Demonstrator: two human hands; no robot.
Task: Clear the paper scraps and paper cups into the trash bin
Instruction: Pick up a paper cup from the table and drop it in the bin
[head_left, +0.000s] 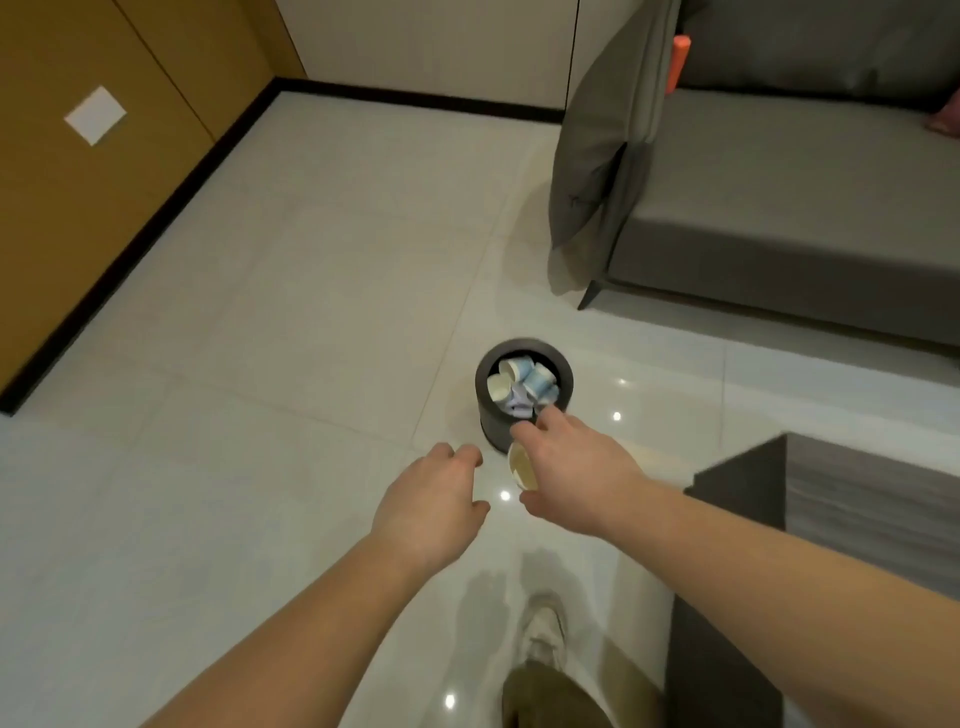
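A small round dark grey trash bin (488, 415) stands on the tiled floor, with several blue-and-white paper cups (535, 382) and crumpled pale paper scraps (519, 402) inside. My right hand (576, 473) hovers at the bin's near rim and is shut on a paper cup (521, 467), whose cream inside faces left. My left hand (434, 499) hangs to the left of it, fingers loosely curled, holding nothing that I can see.
A grey sofa (779, 208) with a draped grey cloth (602, 156) stands at the right. A dark wooden table corner (831, 499) is at the near right. Wooden cabinet panels (104, 182) line the left wall. My shoe (543, 634) is below.
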